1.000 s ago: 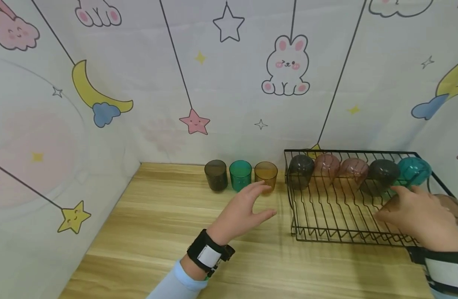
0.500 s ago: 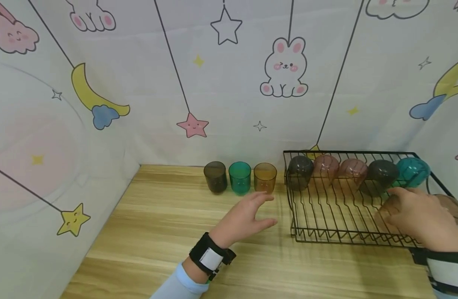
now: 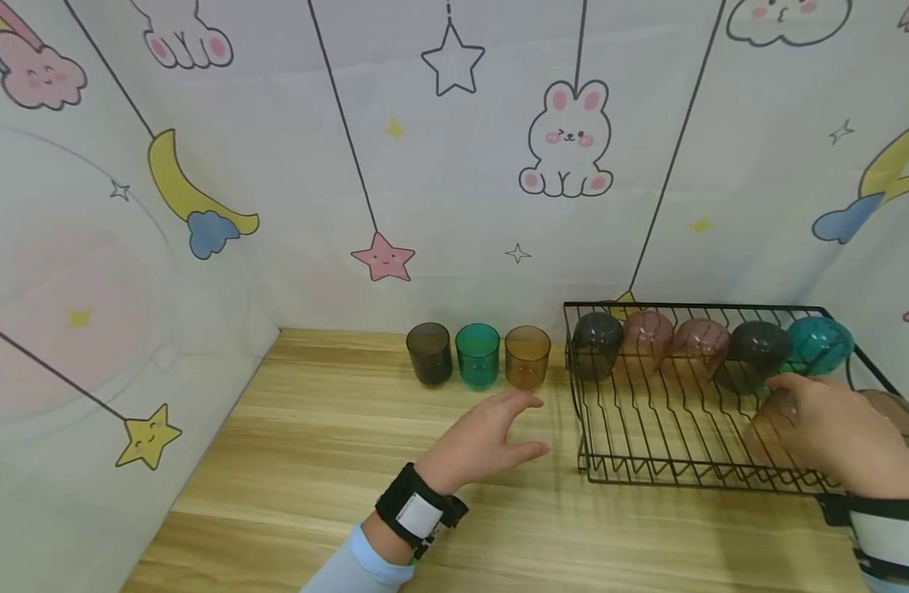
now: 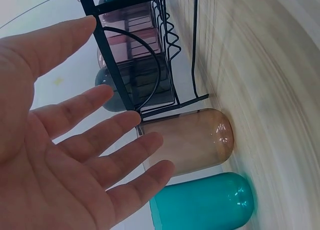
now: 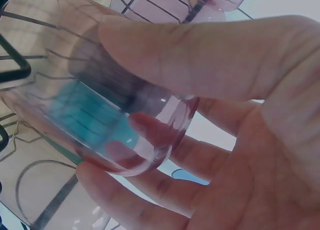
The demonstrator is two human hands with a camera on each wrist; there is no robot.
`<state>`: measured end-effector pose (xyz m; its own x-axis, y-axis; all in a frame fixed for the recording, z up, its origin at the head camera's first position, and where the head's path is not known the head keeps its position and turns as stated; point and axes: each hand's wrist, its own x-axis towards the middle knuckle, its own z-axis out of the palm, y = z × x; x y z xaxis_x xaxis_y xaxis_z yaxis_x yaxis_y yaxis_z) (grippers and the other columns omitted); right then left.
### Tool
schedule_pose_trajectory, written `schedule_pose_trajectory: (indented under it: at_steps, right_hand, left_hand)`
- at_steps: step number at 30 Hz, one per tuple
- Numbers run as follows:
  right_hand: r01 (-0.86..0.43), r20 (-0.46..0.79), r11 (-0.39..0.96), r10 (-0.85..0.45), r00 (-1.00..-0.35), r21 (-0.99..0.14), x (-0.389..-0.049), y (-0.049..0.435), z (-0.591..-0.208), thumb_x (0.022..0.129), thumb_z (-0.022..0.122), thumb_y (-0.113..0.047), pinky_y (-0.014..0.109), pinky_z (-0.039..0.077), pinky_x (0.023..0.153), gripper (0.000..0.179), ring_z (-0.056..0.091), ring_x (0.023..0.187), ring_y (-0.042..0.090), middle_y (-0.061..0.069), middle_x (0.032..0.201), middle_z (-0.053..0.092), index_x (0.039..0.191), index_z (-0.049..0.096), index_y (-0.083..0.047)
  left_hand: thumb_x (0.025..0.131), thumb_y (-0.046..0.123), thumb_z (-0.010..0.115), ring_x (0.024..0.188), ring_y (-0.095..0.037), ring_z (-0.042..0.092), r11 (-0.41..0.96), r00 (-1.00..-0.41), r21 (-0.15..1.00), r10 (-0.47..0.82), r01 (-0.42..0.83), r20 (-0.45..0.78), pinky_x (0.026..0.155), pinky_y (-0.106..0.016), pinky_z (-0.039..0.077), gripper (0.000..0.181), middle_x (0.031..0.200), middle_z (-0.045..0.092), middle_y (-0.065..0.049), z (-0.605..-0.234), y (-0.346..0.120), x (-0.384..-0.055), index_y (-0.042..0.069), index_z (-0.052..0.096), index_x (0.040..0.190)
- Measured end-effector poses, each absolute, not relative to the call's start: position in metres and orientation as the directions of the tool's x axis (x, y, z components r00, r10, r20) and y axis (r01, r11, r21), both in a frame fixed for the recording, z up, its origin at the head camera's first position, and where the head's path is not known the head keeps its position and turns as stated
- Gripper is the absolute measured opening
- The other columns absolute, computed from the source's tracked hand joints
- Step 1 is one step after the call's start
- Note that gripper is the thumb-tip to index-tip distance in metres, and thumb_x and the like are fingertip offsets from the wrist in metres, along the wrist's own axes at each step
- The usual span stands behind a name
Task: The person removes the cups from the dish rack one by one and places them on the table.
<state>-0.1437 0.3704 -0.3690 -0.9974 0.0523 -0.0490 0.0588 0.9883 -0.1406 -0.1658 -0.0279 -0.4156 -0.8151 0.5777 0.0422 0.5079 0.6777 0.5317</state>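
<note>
Two hands: both bare, over the table (image 3: 314, 461), a black band on each wrist.
Right hand (image 3: 843, 428): at the near right part of the rack (image 3: 692, 306), fingers curled round the held cup (image 5: 107, 109), thumb pressing one side, fingertips the other, small gaps between fingers.
Held cup: see-through, brownish pink, near right in the rack area, rounded base toward the palm. Can't tell if the rim touches the wires; the glare and see-through wall make that hard to read.
Left hand (image 3: 480, 445): holds nothing, fingers spread, thumb well apart from them, palm side toward the rack. Sits on the near side of the amber cup (image 3: 528, 358), left of the rack.
Table cups: row on the far side, left of the rack, all upright, mouths up. Left to right: dark cup (image 3: 429, 356), green cup (image 3: 478, 357), amber one.
Rack, far row: bases up. Left to right: left grey cup (image 3: 598, 346), two pink cups (image 3: 649, 339), right grey cup (image 3: 757, 350), teal cup (image 3: 820, 344).
Rack, right end: pale brown cup (image 3: 895, 416), just right of the right hand, partly covered by it.
Backdrop: white cloth (image 3: 462, 181) with bunny, stars, moon, clouds.
Sleeve: light blue cuff (image 3: 376, 553) behind the left band.
</note>
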Motion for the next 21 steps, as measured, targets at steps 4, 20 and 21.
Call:
schedule_pose_trajectory:
  at_steps: [4, 20, 21]
  right_hand:
    - [0.041, -0.050, 0.987, 0.034, -0.998, -0.153, -0.142, 0.368, -0.367, 0.079, 0.067, -0.014, 0.041, 0.046, 0.045, 0.047, 0.060, 0.069, 0.041, 0.035, 0.098, 0.060, 0.116, 0.051, 0.012]
    - [0.000, 0.066, 0.972, 0.016, -0.998, -0.236, -0.139, 0.326, -0.345, 0.061, 0.084, -0.043, 0.049, 0.046, 0.055, 0.082, 0.053, 0.091, 0.046, 0.033, 0.111, 0.054, 0.124, 0.052, -0.001]
    - [-0.017, 0.091, 0.971, 0.005, -0.996, -0.239, -0.138, 0.323, -0.344, 0.060, 0.084, -0.047, 0.048, 0.046, 0.055, 0.085, 0.054, 0.091, 0.044, 0.031, 0.110, 0.055, 0.124, 0.052, -0.002]
  left_hand:
    - [0.085, 0.052, 0.061, 0.125, -0.011, 0.048, 0.681, -0.818, 0.529, 0.573, 0.506, 0.046, 0.101, -0.032, 0.044, 0.060, 0.138, 0.048, 0.006, -0.415, -0.029, -0.165, 0.023, 0.046, 0.135]
    - [0.085, 0.052, 0.061, 0.131, -0.017, 0.043, 0.629, -0.905, 0.687, 0.413, 0.365, 0.102, 0.103, -0.038, 0.041, 0.064, 0.140, 0.046, 0.002, -0.409, -0.033, -0.171, 0.020, 0.044, 0.137]
    - [0.085, 0.052, 0.061, 0.131, -0.018, 0.043, 0.613, -0.915, 0.712, 0.391, 0.342, 0.102, 0.103, -0.038, 0.042, 0.064, 0.140, 0.046, 0.002, -0.409, -0.033, -0.173, 0.020, 0.043, 0.138]
